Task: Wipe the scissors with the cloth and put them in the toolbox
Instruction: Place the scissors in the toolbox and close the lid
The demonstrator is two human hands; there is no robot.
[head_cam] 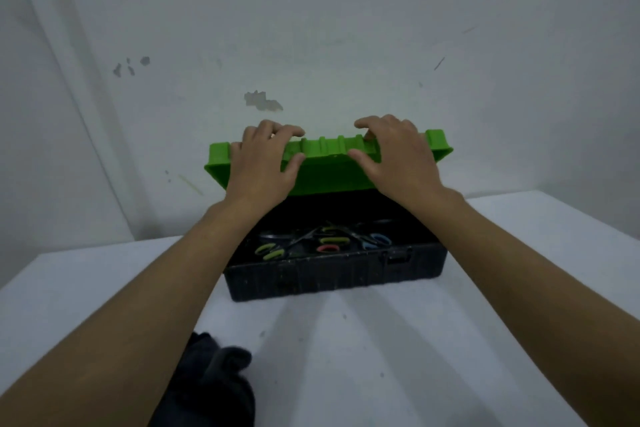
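We grip the toolbox (334,270) lid (329,168) with left hand (261,163) and right hand (398,158); dropped, it could slam onto the scissors (325,241) inside.

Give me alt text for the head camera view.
Both bare hands, left hand and right hand, grip the raised green plastic lid of a black plastic toolbox holding several coloured-handled scissors. A dark crumpled cloth lies on the white table nearer the camera.
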